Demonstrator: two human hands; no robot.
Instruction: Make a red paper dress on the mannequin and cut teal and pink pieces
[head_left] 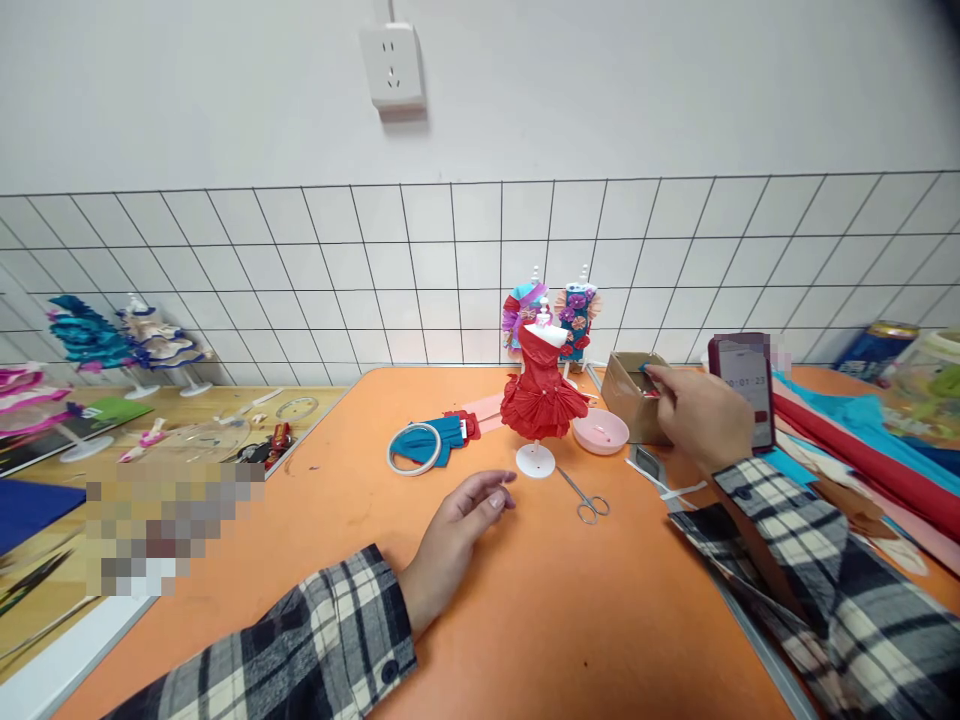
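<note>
My left hand (461, 525) is low over the orange table, fingers loosely curled and apart, holding nothing. Just beyond its fingertips stands a small white mannequin in a red crepe-paper dress (541, 385) on a round white base. Small scissors (586, 500) lie to the right of that base, their handles toward me. My right hand (701, 415) reaches to the cardboard box (628, 405), fingers pinched together at its opening. A tiny blue bit shows at those fingertips, too small to name. Beside the box sits a pink bowl (600, 432).
Folded teal paper (450, 435) and a white ring (415, 470) lie left of the mannequin. Two more dressed mannequins stand behind it. A phone (761, 400) leans right of the box, near coloured paper strips (862, 425). The white tiled wall (450, 270) closes off the back.
</note>
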